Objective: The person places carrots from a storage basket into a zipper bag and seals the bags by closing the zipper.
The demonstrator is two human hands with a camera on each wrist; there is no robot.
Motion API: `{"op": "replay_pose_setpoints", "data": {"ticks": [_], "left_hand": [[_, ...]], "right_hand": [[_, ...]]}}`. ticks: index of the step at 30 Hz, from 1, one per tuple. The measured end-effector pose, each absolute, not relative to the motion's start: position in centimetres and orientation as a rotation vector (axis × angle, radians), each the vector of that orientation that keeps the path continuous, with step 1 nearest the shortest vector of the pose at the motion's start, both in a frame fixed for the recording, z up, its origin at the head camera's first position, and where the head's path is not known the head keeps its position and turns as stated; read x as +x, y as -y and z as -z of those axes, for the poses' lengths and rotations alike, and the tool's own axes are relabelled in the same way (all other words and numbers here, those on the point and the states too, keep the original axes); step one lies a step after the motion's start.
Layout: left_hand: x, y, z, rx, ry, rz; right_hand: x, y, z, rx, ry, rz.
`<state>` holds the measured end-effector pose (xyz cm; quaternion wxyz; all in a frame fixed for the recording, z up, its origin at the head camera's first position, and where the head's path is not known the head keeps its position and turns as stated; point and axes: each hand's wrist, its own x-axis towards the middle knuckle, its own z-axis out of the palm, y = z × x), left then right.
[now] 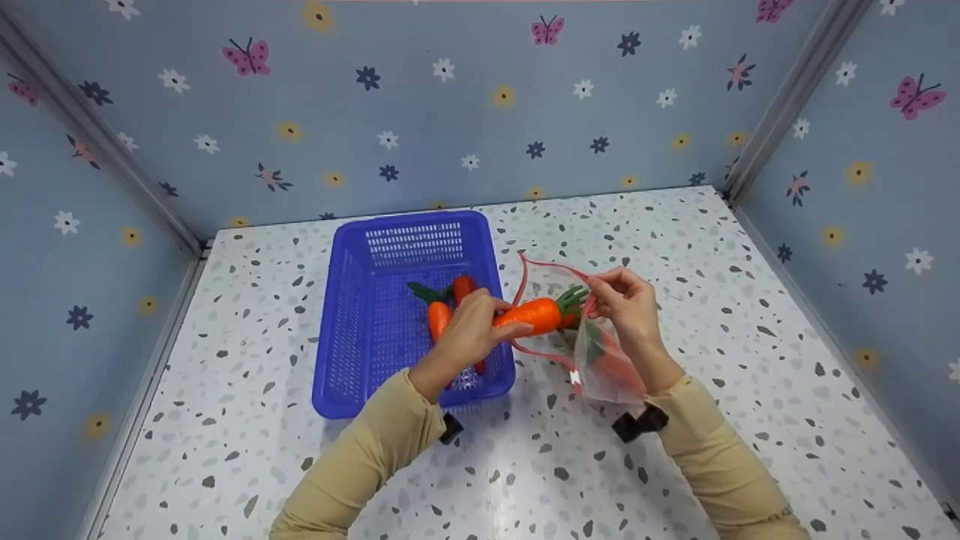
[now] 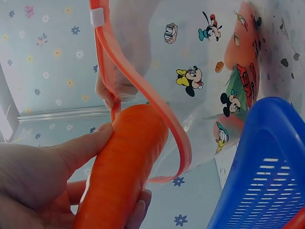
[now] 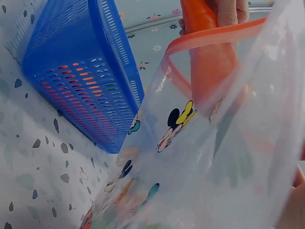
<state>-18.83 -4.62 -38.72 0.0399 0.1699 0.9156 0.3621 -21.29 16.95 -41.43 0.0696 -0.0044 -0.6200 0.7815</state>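
Observation:
My left hand [image 1: 469, 330] grips an orange carrot [image 1: 536, 316] by its thick body, its green top pointing right into the mouth of a clear zip bag [image 1: 611, 371]. The bag has a red-orange zip edge [image 2: 138, 78] and cartoon prints. With thumb and fingers my right hand [image 1: 626, 300] pinches the bag's rim, holding the mouth wide. Inside the bag lie orange and green pieces, partly hidden by the plastic. In the right wrist view the carrot [image 3: 212, 71] passes within the bag's rim.
Left of the bag stands a blue perforated basket [image 1: 341, 322] with an orange carrot [image 1: 438, 321], a red vegetable [image 1: 463, 287] and a dark green piece [image 1: 429, 293] in it. Flowered walls [image 1: 480, 97] enclose the speckled table [image 1: 247, 300] at the back and sides.

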Motion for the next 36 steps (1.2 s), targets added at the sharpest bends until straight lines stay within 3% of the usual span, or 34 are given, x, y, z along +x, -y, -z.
{"op": "replay_pose_setpoints", "data": {"ticks": [24,36], "left_hand": [[-19.7,4.3,37.6,0.442,-2.775,-1.056],[-19.4,3.2,37.8,0.585,-2.837,-0.949]], "right_hand": [[-21.2,-17.4,41.0,-0.007,1.826,-2.297],[-21.1,-17.3,40.9,0.09,1.774,-2.323]]}}
